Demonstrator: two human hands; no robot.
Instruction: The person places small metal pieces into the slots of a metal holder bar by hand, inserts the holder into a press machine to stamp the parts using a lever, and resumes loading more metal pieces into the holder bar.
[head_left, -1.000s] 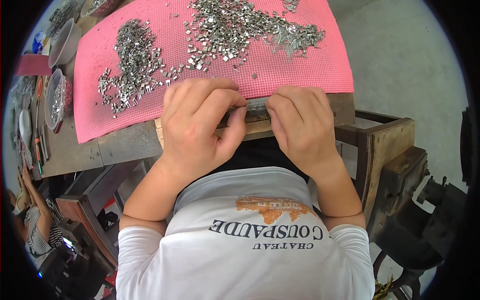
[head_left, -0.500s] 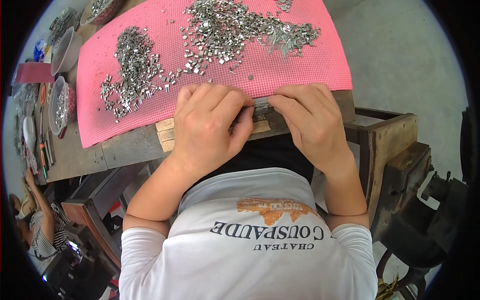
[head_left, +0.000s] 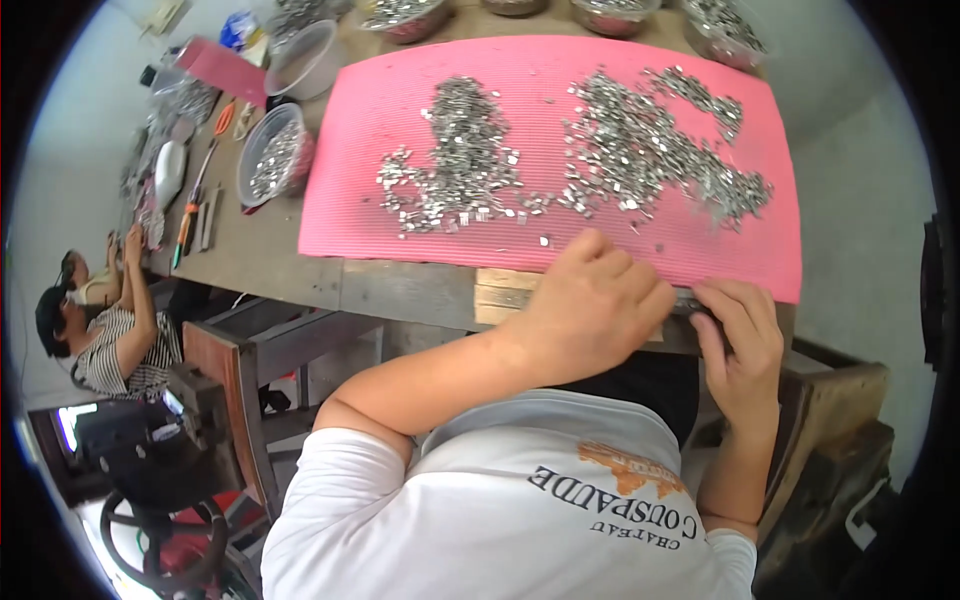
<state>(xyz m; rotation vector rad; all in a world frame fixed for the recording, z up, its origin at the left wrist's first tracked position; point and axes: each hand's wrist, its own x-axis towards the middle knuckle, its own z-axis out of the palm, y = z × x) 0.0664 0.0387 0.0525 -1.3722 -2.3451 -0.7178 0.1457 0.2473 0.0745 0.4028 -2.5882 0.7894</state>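
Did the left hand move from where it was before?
Yes. Against the wood block, the left hand has moved right, leaving more of the block's left end uncovered.

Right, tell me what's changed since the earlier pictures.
The view swung left, shifting the scene rightward; more bowls show beyond the pink mat. The left hand turned, so its thumb no longer shows; the right hand turned too, its thumb now plainly visible. No grasp or release is clear. Both hands stay at the dark strip by the table edge; the metal piles look unchanged.
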